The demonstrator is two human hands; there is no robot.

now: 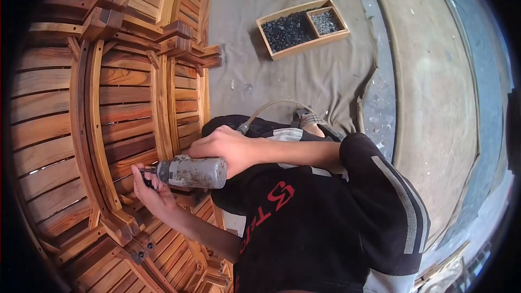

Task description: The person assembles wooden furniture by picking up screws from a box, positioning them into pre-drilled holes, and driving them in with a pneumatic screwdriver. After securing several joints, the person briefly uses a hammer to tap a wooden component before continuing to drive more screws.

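My right hand (221, 147) is wrapped round a worn, grey pneumatic screwdriver (198, 172), which lies level with its nose to the left. An air hose (277, 102) runs from its handle towards my leg. At the screwdriver's nose, my left hand (153, 192) pinches a small black piece (146, 178) between thumb and fingers, close to the wooden slats. Whether a screw sits on the bit is too small to tell. Below my left hand, dark round pieces (142, 252) sit on the end of a wooden leg.
Slatted wooden furniture (125, 97) is stacked along the left, with leg ends (103, 24) sticking out. On the cloth-covered floor (304, 81) stands a wooden box (304, 48) of black pieces (287, 30), with silver screws (325, 23) in a smaller compartment. My foot (311, 122) is near the hose.
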